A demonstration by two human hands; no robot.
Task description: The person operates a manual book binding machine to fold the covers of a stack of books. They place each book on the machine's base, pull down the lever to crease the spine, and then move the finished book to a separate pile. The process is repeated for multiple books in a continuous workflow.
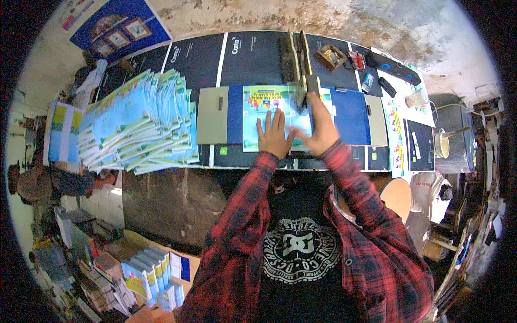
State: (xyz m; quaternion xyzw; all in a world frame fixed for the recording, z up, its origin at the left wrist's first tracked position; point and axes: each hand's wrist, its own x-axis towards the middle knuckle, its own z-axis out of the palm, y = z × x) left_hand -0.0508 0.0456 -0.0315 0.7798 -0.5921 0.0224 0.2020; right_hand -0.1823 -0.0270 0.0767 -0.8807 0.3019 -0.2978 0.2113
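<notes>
On my feed I see red-and-black plaid cloth sleeves (236,215) at lower centre, a pale-blue paper sheet with green and yellow print (295,116) mid-frame, a flat dark-blue board with grey ends (350,118), a black counter with white stripes (258,64), and blue-green-white paper booklets (126,121) at left.

A red-black plaid shirt (382,247) hangs open over a black T-shirt (296,204) bearing a round white print (299,250)
</notes>
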